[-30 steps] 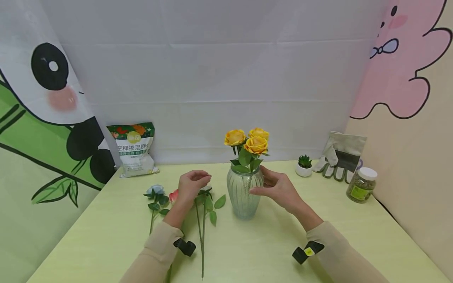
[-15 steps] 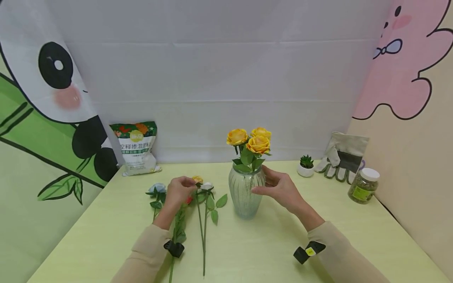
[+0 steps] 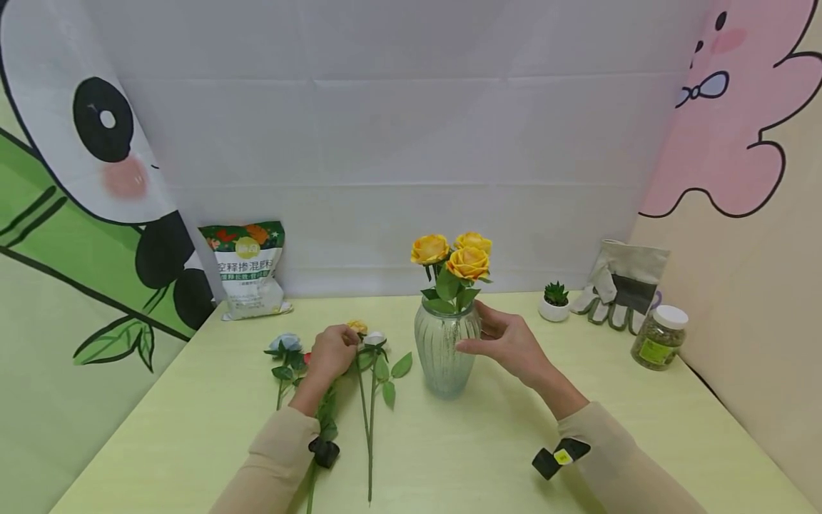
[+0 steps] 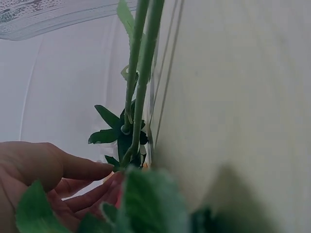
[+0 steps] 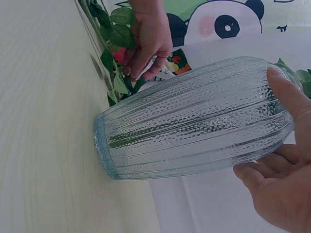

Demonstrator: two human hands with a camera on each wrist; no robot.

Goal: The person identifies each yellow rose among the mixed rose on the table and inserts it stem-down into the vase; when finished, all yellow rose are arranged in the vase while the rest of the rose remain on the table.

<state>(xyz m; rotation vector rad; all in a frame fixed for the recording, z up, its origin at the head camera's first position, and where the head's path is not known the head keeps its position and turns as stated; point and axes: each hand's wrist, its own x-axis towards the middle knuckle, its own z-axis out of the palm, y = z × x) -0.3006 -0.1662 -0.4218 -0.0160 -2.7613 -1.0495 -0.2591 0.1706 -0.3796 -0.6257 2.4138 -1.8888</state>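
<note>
A ribbed glass vase [image 3: 444, 353] stands upright on the table with several yellow roses [image 3: 467, 263] in its mouth. My right hand [image 3: 514, 346] holds its right side, thumb across the front and fingers behind, as the right wrist view [image 5: 286, 160] also shows. To the left my left hand [image 3: 334, 353] pinches a rose stem [image 4: 130, 155] just under the flower head, between thumb and fingertips. Beside it lie a white rose [image 3: 374, 340], a yellow rose [image 3: 357, 326] and a blue rose [image 3: 286, 343]. A red rose [image 3: 307, 358] is mostly hidden behind the hand.
A fertilizer bag [image 3: 250, 275] stands at the back left. On the right are a small potted succulent [image 3: 554, 303], grey-white gloves [image 3: 610, 293] and a jar with a white lid [image 3: 660, 337]. A white cloth [image 3: 359, 143] hangs behind the table.
My left hand first drew back left from above the white rose, uncovering the yellow one, then shifted slightly right to the stem. The right hand stays on the vase.
</note>
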